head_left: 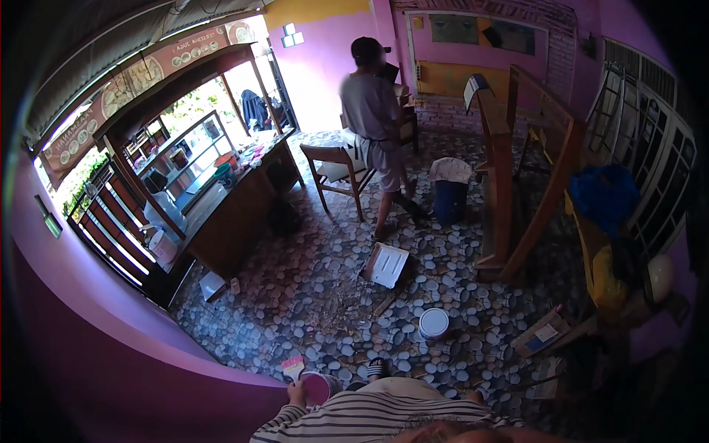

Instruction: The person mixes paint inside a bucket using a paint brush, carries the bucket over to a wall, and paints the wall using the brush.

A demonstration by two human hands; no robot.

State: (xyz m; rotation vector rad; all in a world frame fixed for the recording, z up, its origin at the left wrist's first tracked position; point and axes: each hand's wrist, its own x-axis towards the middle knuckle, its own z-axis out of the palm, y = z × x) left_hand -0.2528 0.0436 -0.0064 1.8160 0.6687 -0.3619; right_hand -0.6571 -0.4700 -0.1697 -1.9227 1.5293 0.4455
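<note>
My left hand (pixel 297 393) is at the bottom, closed around the handle of a paintbrush (pixel 293 365). The brush stands bristles up, with pink paint on them. Right beside that hand is a bucket (pixel 330 381) with pink paint inside; I cannot tell whether my fingers touch its rim. The low pink wall (pixel 214 369) runs close by on the left. Of my right hand (pixel 475 397), only a small patch seems to show past the striped shirt, and its fingers are hidden.
Around me on the patterned floor lie a white-lidded tub (pixel 433 323), a flattened carton (pixel 386 265) and debris. Farther off, a person (pixel 373 125) walks near a wooden chair (pixel 336 173) and a dark bin (pixel 449 199). Wooden frames (pixel 498 192) stand right; a counter (pixel 229 210) stands left.
</note>
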